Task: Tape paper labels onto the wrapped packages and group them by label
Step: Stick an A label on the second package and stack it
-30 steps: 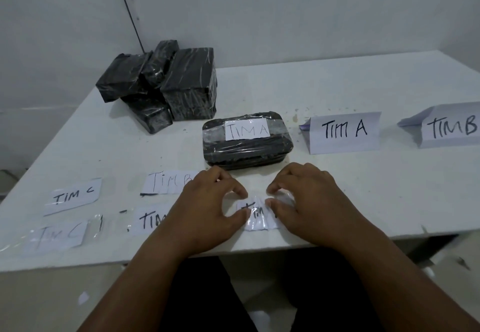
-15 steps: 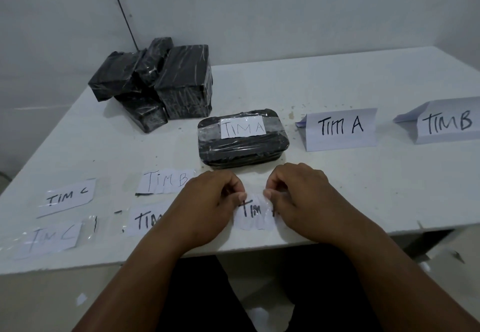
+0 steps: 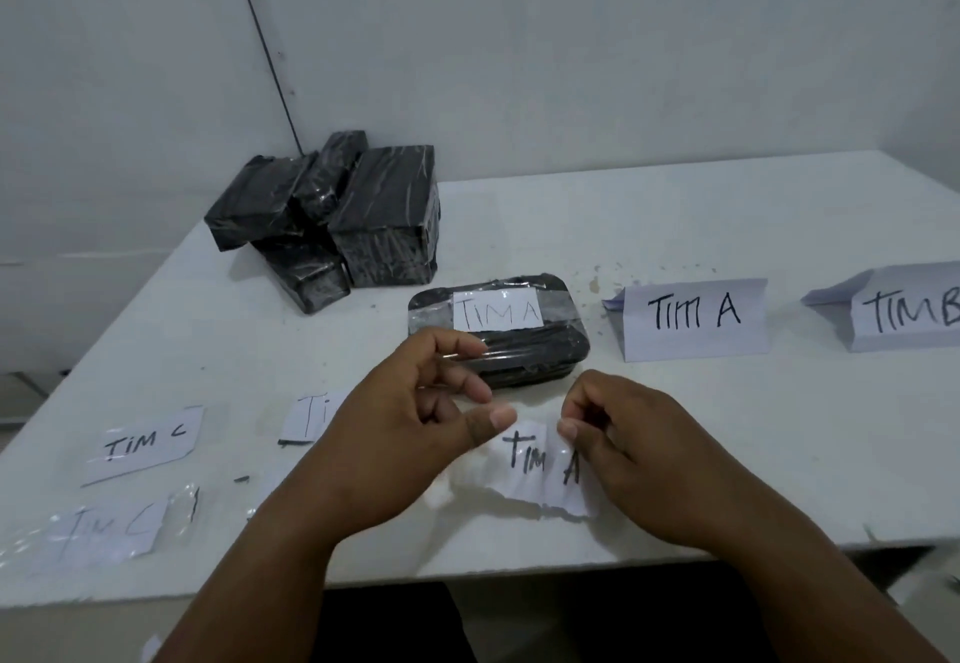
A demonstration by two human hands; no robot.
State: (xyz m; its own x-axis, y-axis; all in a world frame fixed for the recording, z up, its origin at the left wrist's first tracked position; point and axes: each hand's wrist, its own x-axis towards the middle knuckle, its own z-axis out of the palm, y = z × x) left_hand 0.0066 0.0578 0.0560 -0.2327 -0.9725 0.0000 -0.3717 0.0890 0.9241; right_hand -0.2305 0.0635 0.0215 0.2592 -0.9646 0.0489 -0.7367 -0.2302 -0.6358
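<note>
A paper label reading "TIM A" (image 3: 540, 470), backed with clear tape, hangs lifted between my hands near the table's front edge. My left hand (image 3: 415, 434) pinches its left end between thumb and fingers. My right hand (image 3: 628, 449) pinches its right upper corner. Just behind them lies a black wrapped package (image 3: 524, 350) with a "TIM A" label taped on top. Several unlabelled black wrapped packages (image 3: 343, 215) are piled at the back left.
Folded paper signs "TIM A" (image 3: 696, 319) and "TIM B" (image 3: 904, 311) stand at the right on the white table (image 3: 675, 226). Loose labels lie at the front left: "TIM C" (image 3: 143, 441), a taped one (image 3: 109, 525), and one partly hidden behind my left wrist (image 3: 311, 415).
Both hands have lifted the "TIM A" label off the table and spread apart, so its whole text now shows. The camera view has tilted slightly.
</note>
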